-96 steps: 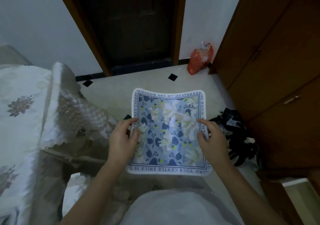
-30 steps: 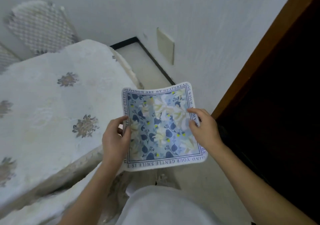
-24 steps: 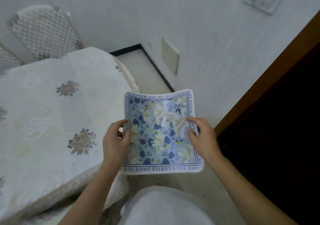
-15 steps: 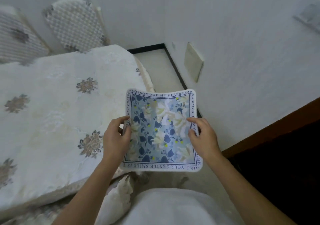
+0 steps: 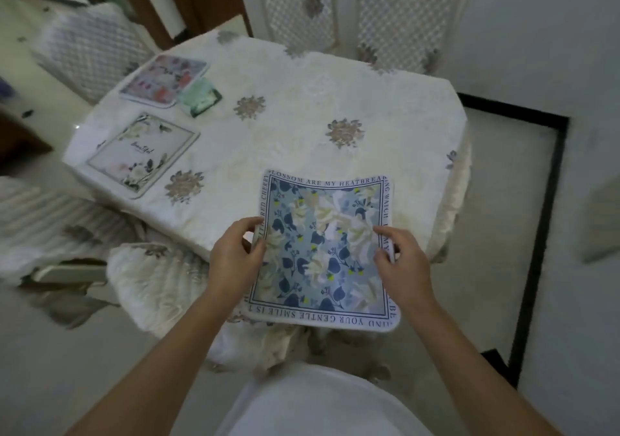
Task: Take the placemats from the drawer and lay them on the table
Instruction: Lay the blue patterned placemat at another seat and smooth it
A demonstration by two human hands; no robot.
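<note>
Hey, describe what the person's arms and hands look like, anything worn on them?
Both forearms are bare up to the frame edge, with no sleeves in view. The left hand and the right hand show no gloves, and no rings, watch or bracelets are visible. A pale garment covers the body below.

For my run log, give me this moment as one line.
both hands: left hand, right hand grip blue placemat | held over near table edge | two placemats already laid far left

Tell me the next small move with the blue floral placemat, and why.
Probably lower it flat onto the tablecloth just ahead. Both the left hand and right hand pinch the blue placemat by its side edges, its near part overhanging the table edge; two placemats already lie at the far left.
</note>
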